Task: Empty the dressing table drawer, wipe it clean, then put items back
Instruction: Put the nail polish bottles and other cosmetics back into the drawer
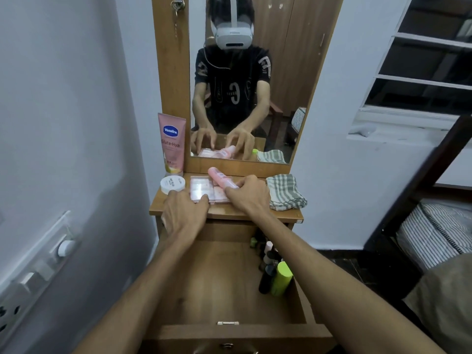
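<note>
The right hand (249, 192) curls around the lower end of a smooth pink bottle (221, 178), fingers closed on it. The bottle's long axis slants up and away to the left, its rounded cap lying over a flat, clear plastic case (204, 191). The left hand (182, 212) rests loosely spread on the near left corner of that case, fingertips touching it, gripping nothing firmly. Right of the case lies a folded checked cloth (286, 191), soft and ribbed. Below the case, the wooden drawer (204, 282) stands open, mostly bare, with small dark and green bottles (274, 273) clustered along its right wall.
</note>
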The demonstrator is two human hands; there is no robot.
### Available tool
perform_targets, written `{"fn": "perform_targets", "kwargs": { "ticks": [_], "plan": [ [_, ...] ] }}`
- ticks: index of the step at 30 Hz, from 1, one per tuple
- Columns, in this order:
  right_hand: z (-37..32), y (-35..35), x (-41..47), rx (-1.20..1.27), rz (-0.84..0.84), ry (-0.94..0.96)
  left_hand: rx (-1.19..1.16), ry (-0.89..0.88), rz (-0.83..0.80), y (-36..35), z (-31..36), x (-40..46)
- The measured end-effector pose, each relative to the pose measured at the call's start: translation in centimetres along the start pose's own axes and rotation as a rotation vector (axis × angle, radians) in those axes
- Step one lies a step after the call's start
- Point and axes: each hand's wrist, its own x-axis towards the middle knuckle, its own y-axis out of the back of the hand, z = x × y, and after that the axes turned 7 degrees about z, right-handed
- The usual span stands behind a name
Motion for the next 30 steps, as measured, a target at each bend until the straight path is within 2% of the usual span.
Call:
{"fn": "perform_targets", "kwargs": {
  "ticks": [4, 9, 18, 22, 27, 30],
  "plan": [
    [0.6, 1.1, -0.2, 0.168, -0.103, -0.046, 0.000, 0.044, -0.035, 0.1, 1.0, -0.4],
    [1.3, 1.9, -1.7, 0.219, -0.098, -0.072, -0.092, 0.116, -0.045, 0.8, 2.0, -1.8],
    [2.3, 4.1, -3.6, 0.151, 0.010, -0.078, -0.544, 0.484, -0.115, 2.2, 2.8, -2.6],
    [2.4, 5.4, -4.2, 0.140, 0.065, -0.070, -0.619, 0.517, -0.108, 3.4, 1.6, -3.2],
    [2.7, 7.0, -5.7, 0.176, 0.110, -0.002, -0.679, 0.520, -0.194, 6.2, -0.3, -5.1],
    [2.9, 7.8, -6.9, 0.182, 0.118, 0.036, -0.633, 0.502, -0.289, 7.6, -1.6, -6.6]
  ]
}}
